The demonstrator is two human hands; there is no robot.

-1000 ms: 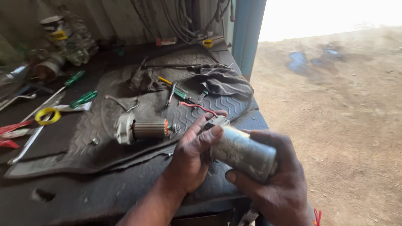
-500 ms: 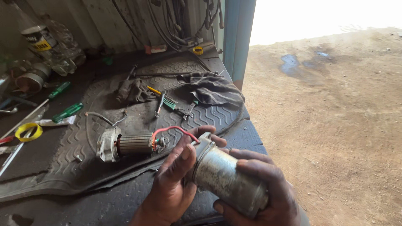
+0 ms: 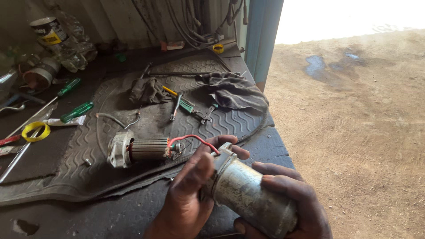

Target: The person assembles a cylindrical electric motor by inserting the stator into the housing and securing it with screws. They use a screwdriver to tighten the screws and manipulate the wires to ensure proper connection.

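Note:
My right hand wraps around a worn silver cylindrical motor housing, held at the front edge of the bench. My left hand grips the housing's open end, fingers curled over its rim. A red wire arcs from that end to a motor armature with a grey end cap, which lies on the ribbed black rubber mat just left of my hands.
Dark rags, pliers and small tools lie further back on the mat. Green-handled screwdrivers, a yellow tape ring and cans sit at the left. A blue post borders the bench; dirt ground lies to the right.
Both hands have kept hold of the housing. The view has shifted, so the armature and mat now sit further right and lower; the red wire now arcs clearly to the housing.

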